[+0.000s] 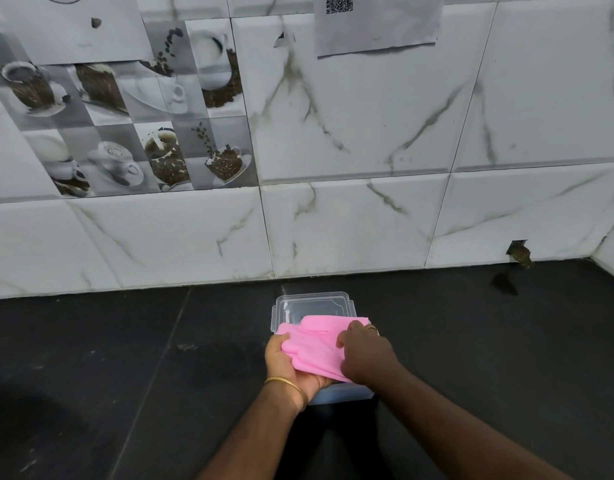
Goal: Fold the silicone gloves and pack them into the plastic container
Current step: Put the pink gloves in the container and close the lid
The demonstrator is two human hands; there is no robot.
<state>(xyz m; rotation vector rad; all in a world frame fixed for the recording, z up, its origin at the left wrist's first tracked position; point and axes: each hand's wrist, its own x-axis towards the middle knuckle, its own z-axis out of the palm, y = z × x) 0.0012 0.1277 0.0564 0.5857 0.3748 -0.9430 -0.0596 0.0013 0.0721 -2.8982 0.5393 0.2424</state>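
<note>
While both hands are working low in the middle of the frame, the pink gloves (314,344) are sitting bunched over the clear plastic container (347,396), mostly hiding it, so what's inside isn't visible. The left hand (291,367) is gripping the gloves from underneath, fingers curled round the pink stuff. The right hand (362,355) is pinching them from the top. A clear lid (312,303) is lying just behind, on the dark counter (125,358).
</note>
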